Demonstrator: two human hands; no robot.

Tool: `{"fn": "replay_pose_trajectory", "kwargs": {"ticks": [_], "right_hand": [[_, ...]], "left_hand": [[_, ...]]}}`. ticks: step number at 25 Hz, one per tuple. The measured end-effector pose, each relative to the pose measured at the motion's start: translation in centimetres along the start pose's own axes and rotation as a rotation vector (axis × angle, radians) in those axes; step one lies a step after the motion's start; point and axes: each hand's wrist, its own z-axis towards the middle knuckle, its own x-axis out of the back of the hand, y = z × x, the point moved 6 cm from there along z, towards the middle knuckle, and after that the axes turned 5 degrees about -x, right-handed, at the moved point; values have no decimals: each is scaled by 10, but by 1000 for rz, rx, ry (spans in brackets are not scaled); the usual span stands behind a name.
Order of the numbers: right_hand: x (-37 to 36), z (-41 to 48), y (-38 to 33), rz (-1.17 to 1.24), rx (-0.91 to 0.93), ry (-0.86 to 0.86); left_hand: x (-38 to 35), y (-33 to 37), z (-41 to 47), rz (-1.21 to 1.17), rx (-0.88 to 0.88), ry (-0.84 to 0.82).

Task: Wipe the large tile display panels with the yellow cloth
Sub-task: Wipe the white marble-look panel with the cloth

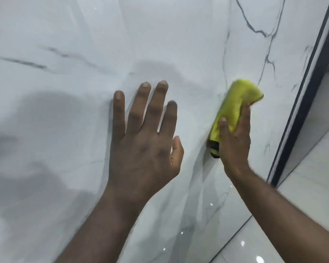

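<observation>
Yellow folded microfibre cloth: gripped mid-length by right hand against glossy white marble-veined tile panel. Left hand flat, fingers spread, on panel. Likely soft, light; hold at fold.

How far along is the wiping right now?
Done: no wiped patch can be told on the panel. In hand: the right hand holds the cloth against it near the dark frame, the left hand flat beside it. Left: cannot tell from this view.
</observation>
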Motion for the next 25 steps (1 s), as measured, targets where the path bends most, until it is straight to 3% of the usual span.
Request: {"fn": "replay_pose_trajectory", "kwargs": {"ticks": [2, 4, 5, 8, 9, 10, 13, 15, 16, 18, 19, 20, 23, 25], "right_hand": [[8, 9, -8, -84, 288, -107], [16, 7, 20, -123, 428, -207], [25, 21, 38, -106, 383, -210], [50, 92, 79, 80, -140, -72], [53, 108, 76, 90, -218, -47], [54, 117, 67, 72, -173, -40], [51, 94, 38, -28, 322, -199], [56, 82, 68, -118, 456, -312], [62, 92, 83, -97, 339, -282], [74, 134, 114, 114, -244, -118], [78, 151, 110, 170, -383, -62], [81, 166, 101, 171, -365, -52], [81, 168, 47, -35, 155, -182], [82, 149, 58, -55, 351, -324]], "left_hand": [[-22, 28, 24, 9, -14, 10], [-39, 48, 43, 30, -27, 39], [-49, 61, 52, 40, -36, 42], [-74, 84, 61, 58, -14, 8], [-80, 87, 59, 78, 2, -2], [-84, 87, 56, 98, 14, -4], [-86, 88, 51, 116, 48, 20], [-88, 92, 54, 118, 38, 32], [-90, 94, 58, 116, 21, 39], [-93, 98, 65, 94, 35, 71], [-94, 100, 69, 78, 64, 97], [-96, 105, 74, 60, 86, 120], [-107, 133, 93, -42, 70, 151], [-114, 150, 105, -117, 39, 108]]}}
